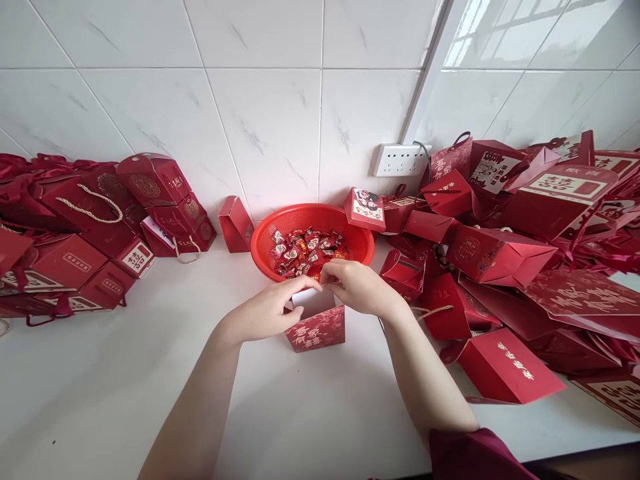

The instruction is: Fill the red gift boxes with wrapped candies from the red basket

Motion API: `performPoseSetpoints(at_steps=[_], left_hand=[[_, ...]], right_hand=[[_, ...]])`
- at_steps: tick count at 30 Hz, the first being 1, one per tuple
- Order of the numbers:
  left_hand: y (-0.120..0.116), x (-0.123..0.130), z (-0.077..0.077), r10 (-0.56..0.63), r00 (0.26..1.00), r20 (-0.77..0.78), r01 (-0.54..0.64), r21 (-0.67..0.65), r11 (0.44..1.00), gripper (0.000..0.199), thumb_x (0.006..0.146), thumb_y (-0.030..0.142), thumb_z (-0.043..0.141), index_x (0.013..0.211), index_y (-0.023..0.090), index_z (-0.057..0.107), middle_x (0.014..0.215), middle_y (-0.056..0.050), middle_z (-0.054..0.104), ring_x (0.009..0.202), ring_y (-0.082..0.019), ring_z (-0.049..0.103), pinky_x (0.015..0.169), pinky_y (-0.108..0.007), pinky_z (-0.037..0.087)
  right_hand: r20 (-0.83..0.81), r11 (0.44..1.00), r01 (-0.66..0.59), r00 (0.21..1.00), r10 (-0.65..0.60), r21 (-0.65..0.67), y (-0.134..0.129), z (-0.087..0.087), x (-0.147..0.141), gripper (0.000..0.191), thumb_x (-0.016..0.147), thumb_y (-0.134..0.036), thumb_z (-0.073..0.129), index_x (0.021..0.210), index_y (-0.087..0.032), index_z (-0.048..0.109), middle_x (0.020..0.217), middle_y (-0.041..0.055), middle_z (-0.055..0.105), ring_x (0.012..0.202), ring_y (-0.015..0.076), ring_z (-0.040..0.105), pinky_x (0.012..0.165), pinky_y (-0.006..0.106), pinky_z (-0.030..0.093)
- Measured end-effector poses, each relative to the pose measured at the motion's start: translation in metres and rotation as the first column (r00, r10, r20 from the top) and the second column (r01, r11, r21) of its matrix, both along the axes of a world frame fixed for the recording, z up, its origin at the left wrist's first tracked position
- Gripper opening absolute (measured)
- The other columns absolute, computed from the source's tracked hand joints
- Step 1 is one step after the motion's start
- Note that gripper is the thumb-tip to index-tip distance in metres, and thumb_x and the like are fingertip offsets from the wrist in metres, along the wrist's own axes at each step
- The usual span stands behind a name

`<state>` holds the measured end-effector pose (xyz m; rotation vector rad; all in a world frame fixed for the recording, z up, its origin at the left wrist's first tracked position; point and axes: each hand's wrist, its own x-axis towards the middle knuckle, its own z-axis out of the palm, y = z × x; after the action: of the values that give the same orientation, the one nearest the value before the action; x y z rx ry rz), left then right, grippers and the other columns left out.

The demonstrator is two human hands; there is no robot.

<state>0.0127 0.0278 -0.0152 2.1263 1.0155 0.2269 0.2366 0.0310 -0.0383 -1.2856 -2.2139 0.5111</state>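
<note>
A red paper gift box (317,331) with pale floral print and characters stands upright on the white table, its top open and its white inside showing. My left hand (270,310) grips its left upper side, the thumb at the near left rim and the fingers reaching over to the far edge. At the back right of the opening my right hand (357,287) pinches the rim with bent fingers; the fingertips are partly hidden. Just behind the box sits a red plastic basket (313,215) holding several wrapped candies (310,250).
Stacked red gift boxes (80,260) fill the table's left. A large loose pile of red boxes (500,247) covers the right, one box (365,209) overlapping the basket's rim. Another small red box (235,225) stands left of the basket. A power strip (401,161) is against the tiled wall.
</note>
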Motion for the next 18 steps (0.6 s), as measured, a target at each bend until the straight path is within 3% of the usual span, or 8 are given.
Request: performPoseSetpoints(at_steps=[3, 8, 11, 14, 18], left_hand=[[0.001, 0.001, 0.0, -0.004, 1.0, -0.025, 0.004, 0.012, 1.0, 0.036, 0.084, 0.02, 0.044, 0.114, 0.026, 0.063, 0.096, -0.001, 0.064, 0.06, -0.011, 0.049, 0.058, -0.023, 0.04], [0.0, -0.001, 0.0, 0.063, 0.995, -0.073, -0.063, 0.01, 0.998, 0.045, 0.083, 0.02, 0.042, 0.122, 0.028, 0.063, 0.08, 0.001, 0.063, 0.058, -0.012, 0.047, 0.056, -0.022, 0.037], [0.0, -0.004, 0.002, 0.081, 0.993, -0.089, -0.08, 0.007, 0.997, 0.044, 0.084, 0.023, 0.042, 0.122, 0.029, 0.065, 0.082, 0.001, 0.064, 0.063, -0.014, 0.051, 0.06, -0.023, 0.04], [0.003, -0.008, 0.002, 0.082, 0.991, -0.105, -0.084, -0.008, 0.996, 0.041, 0.087, 0.027, 0.042, 0.119, 0.029, 0.066, 0.089, 0.0, 0.067, 0.072, -0.015, 0.057, 0.065, -0.023, 0.042], [0.005, -0.013, 0.004, 0.061, 0.992, -0.108, -0.063, -0.015, 0.998, 0.039, 0.087, 0.03, 0.045, 0.119, 0.028, 0.068, 0.094, -0.002, 0.07, 0.078, -0.017, 0.059, 0.068, -0.024, 0.044]], right_hand=[[-0.061, 0.997, -0.054, 0.997, 0.05, -0.061, 0.0, 0.0, 0.002, 0.016, 0.084, -0.006, 0.051, 0.083, -0.02, 0.059, 0.085, -0.0005, 0.066, 0.076, 0.0128, 0.057, 0.067, 0.023, 0.04], [-0.102, 0.989, -0.087, 0.992, 0.075, -0.115, 0.0, 0.0, 0.009, 0.015, 0.087, -0.011, 0.052, 0.092, -0.019, 0.063, 0.094, 0.0024, 0.069, 0.085, 0.0156, 0.062, 0.074, 0.027, 0.046], [-0.07, 0.987, -0.094, 0.994, 0.085, -0.132, -0.001, 0.003, 0.019, 0.019, 0.085, -0.011, 0.055, 0.099, -0.021, 0.064, 0.102, 0.0026, 0.069, 0.092, 0.0169, 0.063, 0.079, 0.028, 0.047], [-0.039, 0.973, -0.066, 0.998, 0.059, -0.22, -0.002, 0.005, 0.031, 0.023, 0.083, -0.012, 0.058, 0.103, -0.022, 0.064, 0.107, 0.0019, 0.07, 0.095, 0.0171, 0.064, 0.08, 0.028, 0.049], [0.037, 0.953, -0.005, 0.999, 0.017, -0.302, -0.005, 0.007, 0.041, 0.023, 0.081, -0.015, 0.062, 0.102, -0.022, 0.067, 0.097, 0.0027, 0.072, 0.09, 0.0184, 0.068, 0.073, 0.026, 0.051]])
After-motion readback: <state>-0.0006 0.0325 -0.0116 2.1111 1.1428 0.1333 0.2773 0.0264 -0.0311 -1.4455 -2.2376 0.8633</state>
